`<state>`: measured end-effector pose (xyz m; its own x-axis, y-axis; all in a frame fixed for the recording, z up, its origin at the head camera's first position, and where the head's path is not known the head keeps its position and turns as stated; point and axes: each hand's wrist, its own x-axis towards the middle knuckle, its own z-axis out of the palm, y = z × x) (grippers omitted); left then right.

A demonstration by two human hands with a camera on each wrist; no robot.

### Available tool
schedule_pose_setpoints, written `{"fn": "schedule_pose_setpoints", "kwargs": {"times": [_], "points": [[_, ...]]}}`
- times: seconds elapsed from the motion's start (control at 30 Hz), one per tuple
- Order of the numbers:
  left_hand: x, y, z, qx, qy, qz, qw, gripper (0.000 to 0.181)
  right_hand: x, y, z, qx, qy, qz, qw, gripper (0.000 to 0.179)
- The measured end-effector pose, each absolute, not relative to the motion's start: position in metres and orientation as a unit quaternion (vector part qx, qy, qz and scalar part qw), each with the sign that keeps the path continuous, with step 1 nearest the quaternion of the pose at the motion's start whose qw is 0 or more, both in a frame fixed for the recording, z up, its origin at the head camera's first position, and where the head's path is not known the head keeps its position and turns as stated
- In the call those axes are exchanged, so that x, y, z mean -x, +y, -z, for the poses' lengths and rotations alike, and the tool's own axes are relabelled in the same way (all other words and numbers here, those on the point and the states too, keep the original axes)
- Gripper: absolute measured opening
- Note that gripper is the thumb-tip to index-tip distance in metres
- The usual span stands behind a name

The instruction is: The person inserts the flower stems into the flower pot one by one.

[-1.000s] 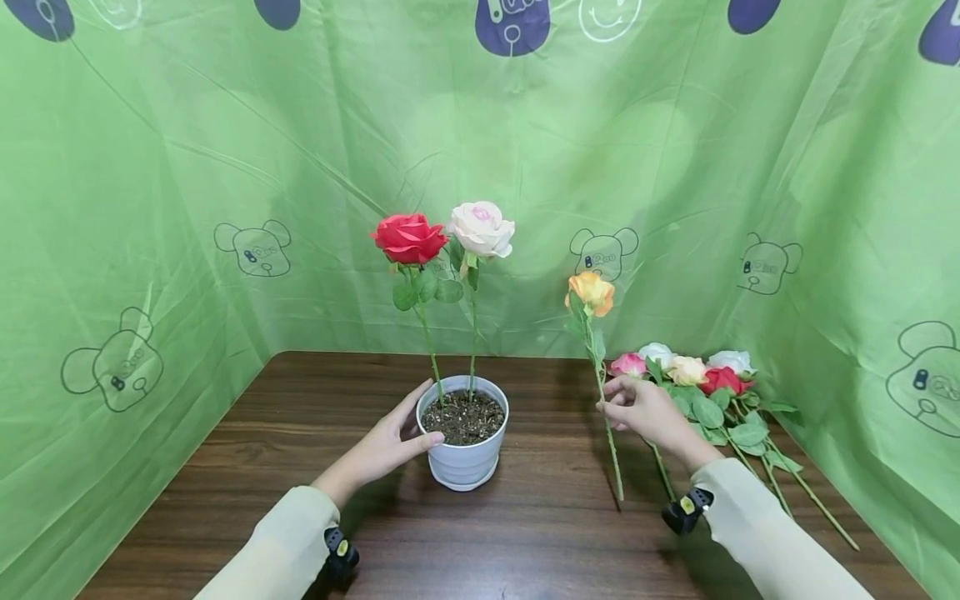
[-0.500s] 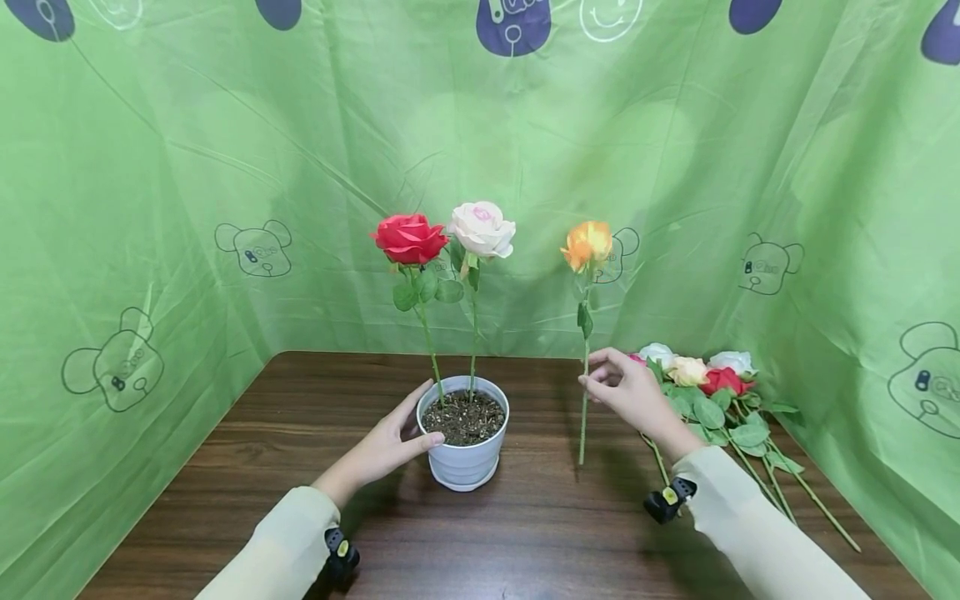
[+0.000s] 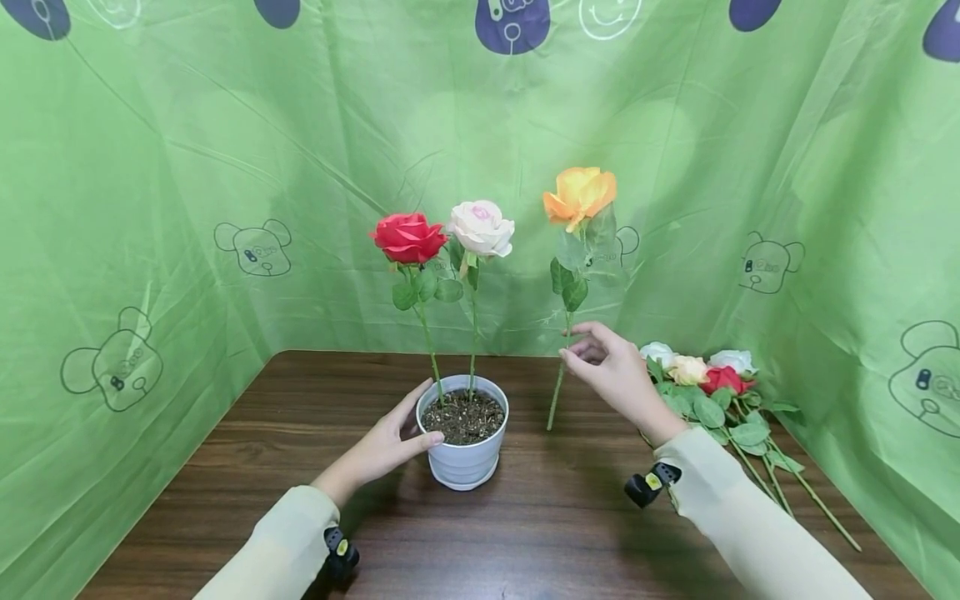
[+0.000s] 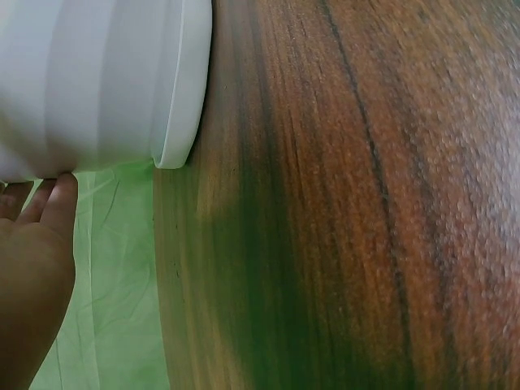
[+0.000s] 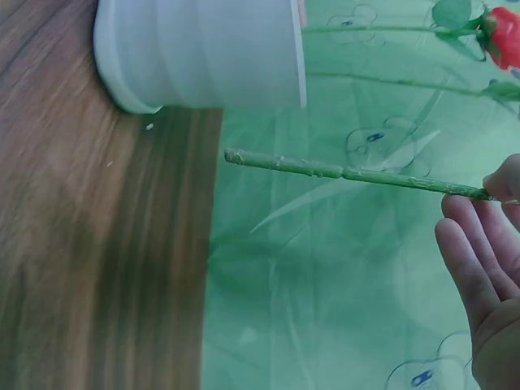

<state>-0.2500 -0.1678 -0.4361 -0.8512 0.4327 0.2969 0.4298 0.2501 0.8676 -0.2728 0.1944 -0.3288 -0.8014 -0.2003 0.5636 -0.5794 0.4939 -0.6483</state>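
Observation:
My right hand (image 3: 617, 375) pinches the stem of an orange rose (image 3: 582, 196) between thumb and fingertips, above the table and right of the pot. In the right wrist view the bare lower end of the stem (image 5: 284, 165) hangs free, apart from the pot. A white flowerpot (image 3: 465, 461) of dark soil (image 3: 467, 421) stands upright, holding a red rose (image 3: 410, 238) and a pale pink rose (image 3: 482, 229). My left hand (image 3: 382, 450) holds the pot's left side, thumb at the front of the rim; the left wrist view shows its fingertips against the wall.
Several more roses (image 3: 708, 404), white, peach and red among them, lie in a pile at the right of the wooden table (image 3: 480, 542), stems towards me. Green curtain cloth (image 3: 337, 125) rises behind the table and at both sides.
My right hand has lifted the orange rose away from the pile, up and left towards the pot. The left hand and the pot have stayed put.

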Motion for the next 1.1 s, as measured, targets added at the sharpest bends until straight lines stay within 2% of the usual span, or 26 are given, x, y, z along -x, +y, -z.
{"fn": "schedule_pose_setpoints", "kwargs": {"times": [0.43, 1.1], "points": [[0.249, -0.167, 0.435, -0.270, 0.789, -0.552, 0.005, 0.084, 0.269, 0.159, 0.292, -0.297, -0.791, -0.487, 0.220, 0.031], [0.251, -0.168, 0.435, -0.262, 0.793, -0.550, 0.010, 0.085, 0.261, 0.103, 0.283, -0.392, -0.737, -0.504, 0.222, 0.026]]}}
